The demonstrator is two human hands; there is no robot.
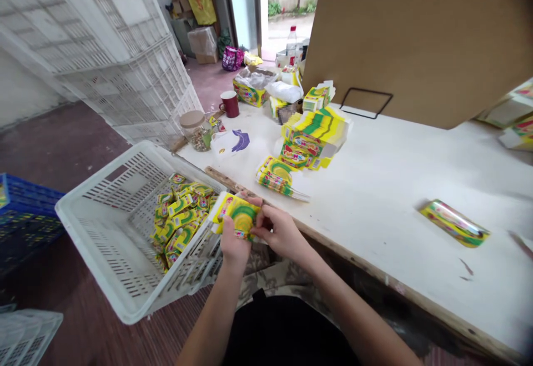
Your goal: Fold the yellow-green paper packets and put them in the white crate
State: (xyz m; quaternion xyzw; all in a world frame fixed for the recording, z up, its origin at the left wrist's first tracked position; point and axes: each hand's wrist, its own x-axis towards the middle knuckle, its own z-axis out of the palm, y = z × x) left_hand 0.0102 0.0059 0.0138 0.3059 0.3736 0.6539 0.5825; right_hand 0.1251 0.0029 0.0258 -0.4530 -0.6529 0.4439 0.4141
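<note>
My left hand (236,244) is wrapped round a small yellow and green printed carton (234,210), its thumb lying along the near side. At the carton's right end, the fingers of my right hand (281,231) are pinched together, touching that end; their tips are partly hidden. White flaps stick out at the carton's left end. Below and to the left, a white plastic crate (104,183) holds a heap of small yellow-green packed boxes (183,216). Just beyond my hands, flat cartons (275,174) lie fanned on the white table (358,199).
More flat cartons (318,133) are stacked farther back. A printed roll-shaped pack (456,222) lies to the right. A lidded jar (195,131) and a red mug (229,104) stand at the left edge. A large cardboard box (408,38) rises behind; a blue crate (27,216) sits on the floor.
</note>
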